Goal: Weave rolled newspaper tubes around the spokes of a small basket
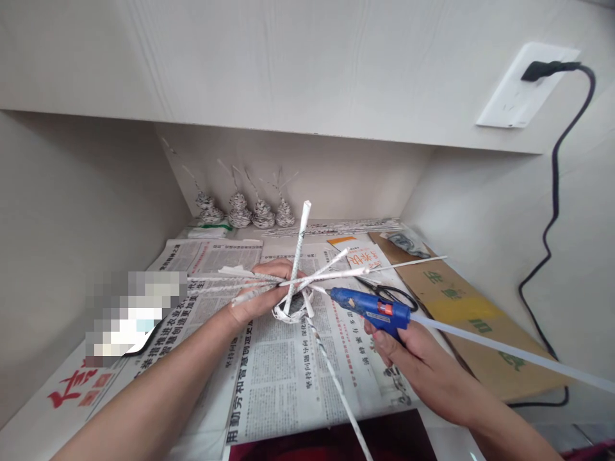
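Head view: newspapers (283,378) printed in Chinese, too blurred to read fairly, cover the surface (29,422). The left hand (262,291) has its grip closed round a woven paper bundle (291,306) at centre. At four o'clock, the right hand (408,355) is wrapped tight on a blue glue gun (372,308), nozzle touching the bundle. Scissors (391,294) lie behind it; a cardboard sheet (471,314) at three o'clock; a wall socket (526,83) at one.
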Demonstrator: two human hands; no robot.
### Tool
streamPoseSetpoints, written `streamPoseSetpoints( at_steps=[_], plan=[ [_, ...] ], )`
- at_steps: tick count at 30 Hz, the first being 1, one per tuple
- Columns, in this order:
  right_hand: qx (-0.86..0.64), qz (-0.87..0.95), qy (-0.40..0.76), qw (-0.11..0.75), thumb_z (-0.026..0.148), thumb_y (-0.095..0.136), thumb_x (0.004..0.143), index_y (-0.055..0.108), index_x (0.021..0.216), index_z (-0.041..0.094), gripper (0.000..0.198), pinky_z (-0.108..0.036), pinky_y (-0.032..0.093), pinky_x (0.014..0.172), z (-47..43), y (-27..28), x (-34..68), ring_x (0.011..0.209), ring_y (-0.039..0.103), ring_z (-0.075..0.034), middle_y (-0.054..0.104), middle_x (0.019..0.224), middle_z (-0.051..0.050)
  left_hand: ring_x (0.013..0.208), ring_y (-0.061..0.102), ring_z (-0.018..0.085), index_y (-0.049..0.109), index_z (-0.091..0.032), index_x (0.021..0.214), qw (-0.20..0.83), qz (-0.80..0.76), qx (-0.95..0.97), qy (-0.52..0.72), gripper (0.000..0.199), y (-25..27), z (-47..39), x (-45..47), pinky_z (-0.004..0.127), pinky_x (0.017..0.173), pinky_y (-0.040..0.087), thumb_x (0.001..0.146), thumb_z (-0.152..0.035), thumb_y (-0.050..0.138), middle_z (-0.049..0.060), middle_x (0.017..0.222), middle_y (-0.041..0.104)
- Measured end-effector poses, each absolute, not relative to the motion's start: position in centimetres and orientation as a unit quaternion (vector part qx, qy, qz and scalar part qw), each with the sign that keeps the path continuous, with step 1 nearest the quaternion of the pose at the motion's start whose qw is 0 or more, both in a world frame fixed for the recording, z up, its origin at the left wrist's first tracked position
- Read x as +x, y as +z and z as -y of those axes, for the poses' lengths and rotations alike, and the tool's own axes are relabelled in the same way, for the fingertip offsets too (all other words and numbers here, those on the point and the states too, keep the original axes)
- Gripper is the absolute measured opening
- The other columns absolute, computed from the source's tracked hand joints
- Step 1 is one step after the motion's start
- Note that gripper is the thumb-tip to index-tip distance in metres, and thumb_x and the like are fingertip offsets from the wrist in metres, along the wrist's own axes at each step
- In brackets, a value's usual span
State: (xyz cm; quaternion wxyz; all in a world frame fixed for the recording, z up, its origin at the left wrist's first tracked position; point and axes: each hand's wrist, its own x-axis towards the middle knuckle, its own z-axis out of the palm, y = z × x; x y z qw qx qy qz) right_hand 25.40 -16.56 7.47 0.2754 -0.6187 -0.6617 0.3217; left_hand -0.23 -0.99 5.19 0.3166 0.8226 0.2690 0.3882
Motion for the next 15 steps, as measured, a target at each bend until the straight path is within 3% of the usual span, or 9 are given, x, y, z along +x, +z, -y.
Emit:
streamPoseSetpoints(
  at_steps=[3, 10, 15],
  plan=[
    [-0.637, 0.673, 0.28, 0.249, 0.047, 0.041, 0.095, 0.054, 0.079, 0.021, 0.033, -0.028, 0.045, 0.062, 16.6, 7.7, 25.5, 0.068, 0.052, -0.016, 0.058, 0.076, 0.0, 0.088, 0.066, 0.019, 0.076, -0.025, 0.094, 0.338, -0.225, 0.823, 0.398, 0.021, 5.1, 0.8, -0.3, 0.032, 0.086, 0.052, 0.087, -0.036, 0.059, 0.004, 0.091, 0.073],
    [-0.658, 0.711, 0.172, 0.18, 0.046, 0.048, 0.091, 0.057, 0.072, 0.024, 0.03, -0.03, 0.046, 0.056, 17.0, 9.3, 26.1, 0.062, 0.057, -0.019, 0.063, 0.068, -0.001, 0.085, 0.066, 0.022, 0.074, -0.019, 0.075, 0.328, -0.191, 0.825, 0.418, 0.032, 5.2, 0.8, 0.2, 0.035, 0.082, 0.054, 0.084, -0.047, 0.061, 0.01, 0.085, 0.074],
    [-0.659, 0.7, 0.161, 0.223, 0.046, 0.058, 0.086, 0.067, 0.08, 0.025, 0.023, -0.031, 0.05, 0.062, 17.0, 9.6, 28.5, 0.071, 0.063, -0.022, 0.07, 0.079, -0.004, 0.083, 0.066, 0.02, 0.075, -0.019, 0.081, 0.322, -0.204, 0.823, 0.422, 0.027, 5.4, 0.8, -0.2, 0.033, 0.078, 0.054, 0.086, -0.041, 0.061, 0.008, 0.086, 0.073]
  ],
)
